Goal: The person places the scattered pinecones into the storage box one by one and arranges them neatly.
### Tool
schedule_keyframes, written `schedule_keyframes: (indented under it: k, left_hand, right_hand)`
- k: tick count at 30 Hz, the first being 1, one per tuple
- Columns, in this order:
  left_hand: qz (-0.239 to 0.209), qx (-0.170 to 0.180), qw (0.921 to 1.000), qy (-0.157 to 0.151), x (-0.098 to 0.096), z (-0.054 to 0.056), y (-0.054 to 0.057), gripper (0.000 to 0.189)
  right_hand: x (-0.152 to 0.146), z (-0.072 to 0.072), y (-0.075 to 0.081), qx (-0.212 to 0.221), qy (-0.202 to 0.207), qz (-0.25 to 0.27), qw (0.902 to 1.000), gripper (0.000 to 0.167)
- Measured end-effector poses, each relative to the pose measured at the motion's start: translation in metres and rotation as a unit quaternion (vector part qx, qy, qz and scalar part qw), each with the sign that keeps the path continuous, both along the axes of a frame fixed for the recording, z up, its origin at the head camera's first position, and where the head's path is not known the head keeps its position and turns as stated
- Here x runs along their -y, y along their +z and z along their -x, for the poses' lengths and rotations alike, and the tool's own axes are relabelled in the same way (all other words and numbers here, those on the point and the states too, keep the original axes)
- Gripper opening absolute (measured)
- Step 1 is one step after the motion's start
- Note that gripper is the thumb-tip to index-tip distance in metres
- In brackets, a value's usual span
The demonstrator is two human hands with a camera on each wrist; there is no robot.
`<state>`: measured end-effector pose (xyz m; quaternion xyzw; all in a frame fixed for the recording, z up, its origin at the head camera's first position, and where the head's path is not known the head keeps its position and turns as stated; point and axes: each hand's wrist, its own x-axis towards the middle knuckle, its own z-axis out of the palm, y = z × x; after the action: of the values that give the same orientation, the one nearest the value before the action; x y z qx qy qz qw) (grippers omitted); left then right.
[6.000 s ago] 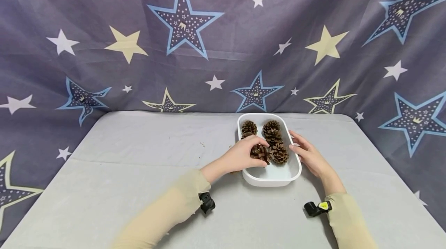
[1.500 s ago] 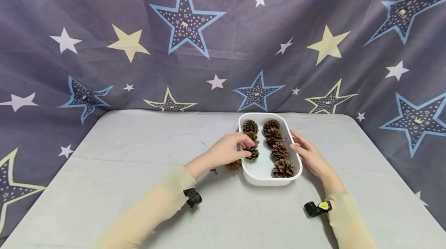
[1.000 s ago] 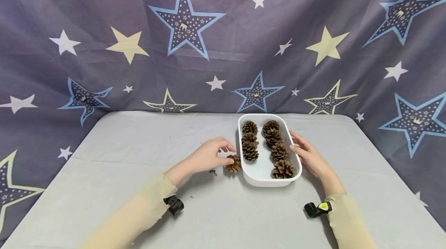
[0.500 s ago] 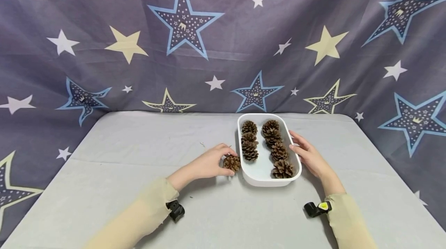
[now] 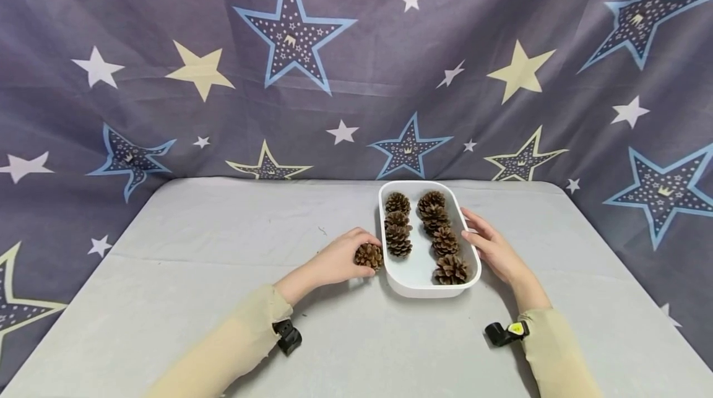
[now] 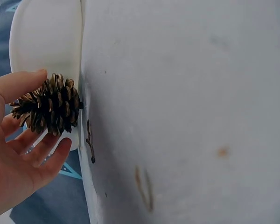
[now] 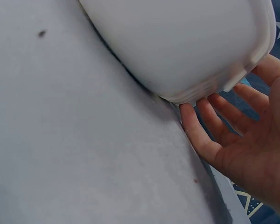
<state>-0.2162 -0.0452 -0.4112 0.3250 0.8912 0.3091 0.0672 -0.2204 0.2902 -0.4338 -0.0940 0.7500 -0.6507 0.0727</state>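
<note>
Left of the white plastic container [image 5: 429, 291], my left hand [image 5: 340, 259] grips a brown pine cone [image 5: 367, 256] between thumb and fingers. In the left wrist view the thumb lies on top of this pine cone [image 6: 51, 105], with the fingers below it. My right hand [image 5: 498, 252] touches the container's right side with fairly straight fingers; in the right wrist view the fingertips [image 7: 189, 112] meet its outer wall. Inside the container, a left row of pine cones [image 5: 398, 241] and a right row of pine cones [image 5: 450, 270] stand along the walls.
A grey cloth [image 5: 223, 249] covers the table, with small dark bits scattered on it. In the left wrist view a twig-like scrap [image 6: 90, 142] lies near the container. Behind the table hangs a star-patterned curtain [image 5: 356, 64].
A pine cone now sits at the near end of the container's right row. My left hand left the container, went left and took hold of the pine cone beside it. The right hand stays put.
</note>
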Motion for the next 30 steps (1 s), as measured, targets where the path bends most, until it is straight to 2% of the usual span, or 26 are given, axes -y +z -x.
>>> schedule_keyframes:
  k: [7, 11, 15, 24, 30]
  left_hand:
    - [-0.027, -0.01, 0.9995, 0.011, 0.003, 0.001, 0.0, 0.052]
    - [-0.028, -0.02, 0.9994, 0.005, 0.005, 0.0, 0.002, 0.052]
    - [-0.022, -0.027, 0.9994, 0.001, 0.006, -0.001, 0.007, 0.053]
    - [-0.039, -0.018, 0.9988, 0.021, 0.011, -0.001, 0.017, 0.051]
    - [-0.04, -0.019, 0.9989, 0.016, 0.012, -0.001, 0.027, 0.051]
  right_hand:
    - [0.001, 0.0, 0.001, 0.002, -0.001, -0.005, 1.0, 0.06]
    - [0.001, 0.0, 0.001, 0.004, -0.001, -0.004, 1.0, 0.06]
    - [0.002, 0.0, 0.001, 0.002, -0.002, -0.002, 1.0, 0.061]
    - [0.001, 0.002, 0.0, 0.001, -0.001, -0.001, 1.0, 0.061]
    - [0.0, 0.002, 0.0, 0.004, -0.004, -0.005, 1.0, 0.061]
